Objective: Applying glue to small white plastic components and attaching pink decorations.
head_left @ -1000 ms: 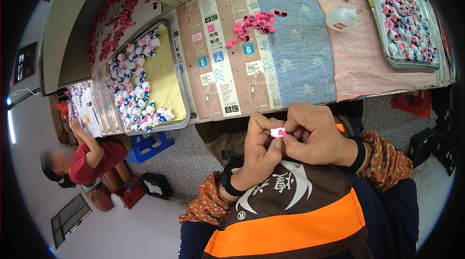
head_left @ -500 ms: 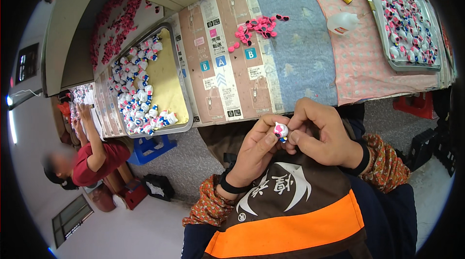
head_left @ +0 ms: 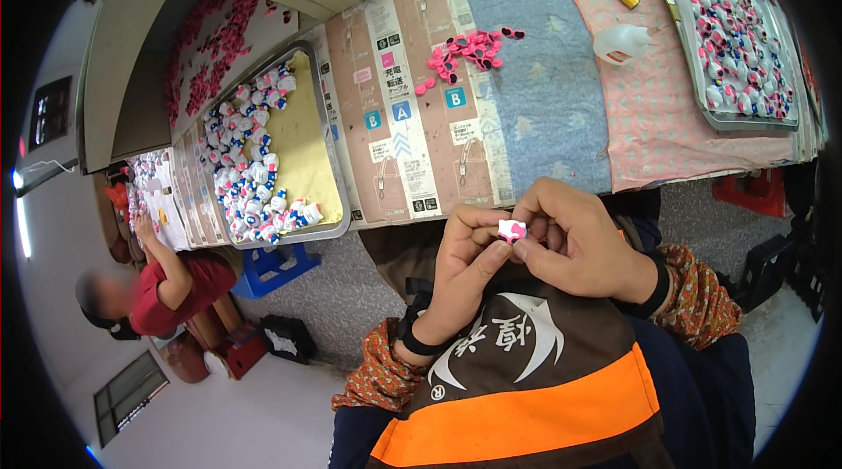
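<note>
Hands (head_left: pixel 526 245), two, on one figurine (head_left: pixel 511 230)

hands (head_left: pixel 535 250) pinch figurine (head_left: pixel 511 230) (pink-white)

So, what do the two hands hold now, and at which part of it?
A small white and pink figure, pinched between both hands: the left hand at its left side, the right hand at its right and lower edge.

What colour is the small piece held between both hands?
White with pink, seen in the head view: the small piece is pinched between left hand and right hand.
</note>
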`<state>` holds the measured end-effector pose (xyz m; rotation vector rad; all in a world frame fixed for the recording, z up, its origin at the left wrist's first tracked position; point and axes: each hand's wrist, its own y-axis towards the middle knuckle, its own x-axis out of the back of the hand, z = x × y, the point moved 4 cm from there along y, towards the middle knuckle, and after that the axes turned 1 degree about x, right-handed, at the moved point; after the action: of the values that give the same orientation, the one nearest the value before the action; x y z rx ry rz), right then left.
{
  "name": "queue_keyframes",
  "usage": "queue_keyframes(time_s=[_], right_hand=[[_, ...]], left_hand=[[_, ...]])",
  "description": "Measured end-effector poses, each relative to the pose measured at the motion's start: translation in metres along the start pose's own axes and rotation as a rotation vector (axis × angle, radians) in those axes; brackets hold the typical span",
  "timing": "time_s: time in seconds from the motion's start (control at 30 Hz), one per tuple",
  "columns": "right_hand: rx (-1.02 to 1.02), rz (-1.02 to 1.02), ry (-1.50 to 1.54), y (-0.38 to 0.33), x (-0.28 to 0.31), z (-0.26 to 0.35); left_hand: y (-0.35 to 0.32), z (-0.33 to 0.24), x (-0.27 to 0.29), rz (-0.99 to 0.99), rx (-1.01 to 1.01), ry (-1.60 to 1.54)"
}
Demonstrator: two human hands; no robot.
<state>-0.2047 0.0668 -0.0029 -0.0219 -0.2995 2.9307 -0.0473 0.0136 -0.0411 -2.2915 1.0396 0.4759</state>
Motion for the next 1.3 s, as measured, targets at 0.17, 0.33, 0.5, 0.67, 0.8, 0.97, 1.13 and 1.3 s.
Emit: queue_keyframes(time_s=[0.17, 0.33, 0.5, 0.67, 0.8, 0.97, 1.13, 1.3], right_hand=[[-0.141, 0.067, 0.164, -0.001, 0.003, -0.018], [-0.038, 0.08, 0.225, 0.002, 0.003, -0.023], [-0.079, 0.135, 0.305, 0.0, -0.001, -0.016], [-0.07, 0.114, 0.209, 0.001, -0.004, -0.014], [0.017, 0.141, 0.076, -0.001, -0.003, -0.009], [0.223, 0.109, -0.153, -0.002, -0.004, -0.001], [0.378, 0.075, -0.281, -0.003, -0.004, 0.006], [0.336, 0.089, -0.284, -0.002, -0.001, 0.011]], left_hand=[[-0.004, -0.005, -0.002, 0.021, -0.029, -0.009], [-0.006, -0.01, -0.011, -0.002, -0.036, 0.152], [-0.007, -0.01, -0.008, -0.033, -0.054, 0.142], [-0.009, -0.014, -0.012, -0.045, -0.145, 0.239], [-0.01, -0.015, -0.013, -0.039, -0.19, 0.23], [-0.01, -0.011, -0.006, -0.052, -0.283, 0.302], [-0.006, -0.012, -0.002, 0.057, -0.404, 0.382], [-0.004, -0.013, -0.008, 0.033, -0.2, 0.086]])
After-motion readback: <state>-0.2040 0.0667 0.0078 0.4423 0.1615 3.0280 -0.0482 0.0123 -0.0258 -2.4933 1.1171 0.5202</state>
